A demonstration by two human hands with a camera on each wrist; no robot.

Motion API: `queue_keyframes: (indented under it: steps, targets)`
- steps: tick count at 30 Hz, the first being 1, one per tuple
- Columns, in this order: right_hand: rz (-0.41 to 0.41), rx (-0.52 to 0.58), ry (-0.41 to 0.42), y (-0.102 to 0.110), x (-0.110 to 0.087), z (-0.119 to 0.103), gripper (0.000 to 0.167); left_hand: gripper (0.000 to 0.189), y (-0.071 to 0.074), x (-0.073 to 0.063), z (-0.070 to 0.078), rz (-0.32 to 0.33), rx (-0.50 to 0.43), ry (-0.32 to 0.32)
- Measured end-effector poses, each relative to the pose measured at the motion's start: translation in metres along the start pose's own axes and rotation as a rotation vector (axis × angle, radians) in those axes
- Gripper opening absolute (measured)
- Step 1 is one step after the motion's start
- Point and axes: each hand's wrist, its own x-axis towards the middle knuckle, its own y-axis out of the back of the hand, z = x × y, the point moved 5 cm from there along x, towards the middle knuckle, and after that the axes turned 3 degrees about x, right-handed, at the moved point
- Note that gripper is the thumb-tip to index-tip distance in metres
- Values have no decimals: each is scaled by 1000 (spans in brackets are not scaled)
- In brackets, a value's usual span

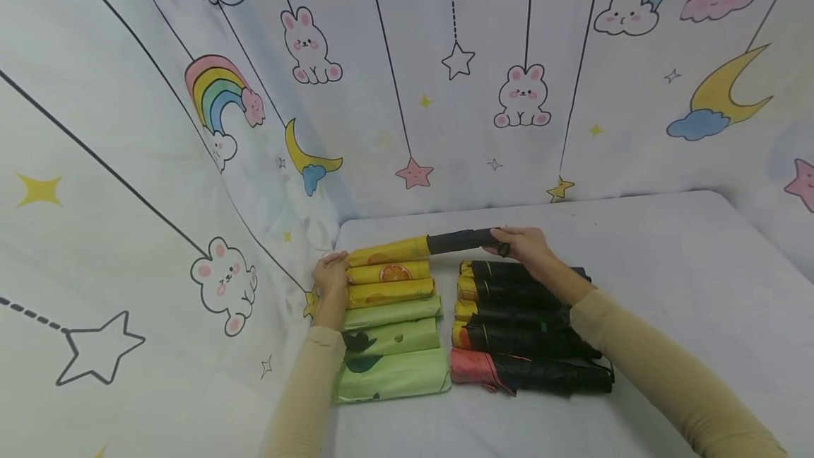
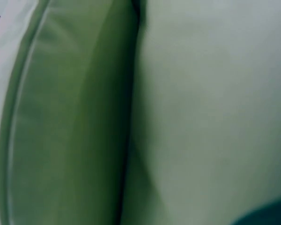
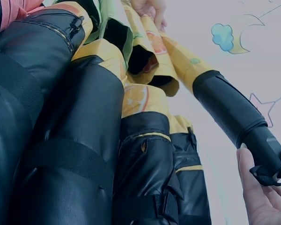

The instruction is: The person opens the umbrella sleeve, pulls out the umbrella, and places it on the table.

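A folded umbrella (image 1: 467, 239), black with a wrist strap at its end, lies partly inside a yellow sleeve (image 1: 388, 251). My right hand (image 1: 524, 244) grips the umbrella's black handle end. At the other end, my left hand (image 1: 331, 278) holds the sleeve's far tip, fingers bent over it. Together they span the gap above two rows. Below the left hand lie yellow sleeves (image 1: 389, 293) and light green sleeves (image 1: 394, 373), open-ended in the right wrist view. Pale green fabric (image 2: 65, 117) fills the left wrist view, blurred, with no hand showing.
Several folded black umbrellas (image 1: 528, 338) with yellow ends lie in a row on the right. The nearest umbrella (image 1: 540, 373) has a red end. White cloth covers the table (image 1: 674, 267). A printed curtain (image 1: 381, 76) stands behind and at the left.
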Motion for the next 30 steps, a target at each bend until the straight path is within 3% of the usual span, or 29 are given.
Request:
queue_keyframes:
  steps: [10, 20, 30]
  targets:
    - [-29, 22, 16, 7, -5, -1, 74, 29, 1, -2, 2, 1, 37, -1]
    - [-76, 116, 49, 17, -9, -1, 72, 27, 2, 2, -1, 2, 2, -2]
    - [-81, 54, 58, 28, -17, -4, 76, 24, 0, 4, -3, 12, -21, 1]
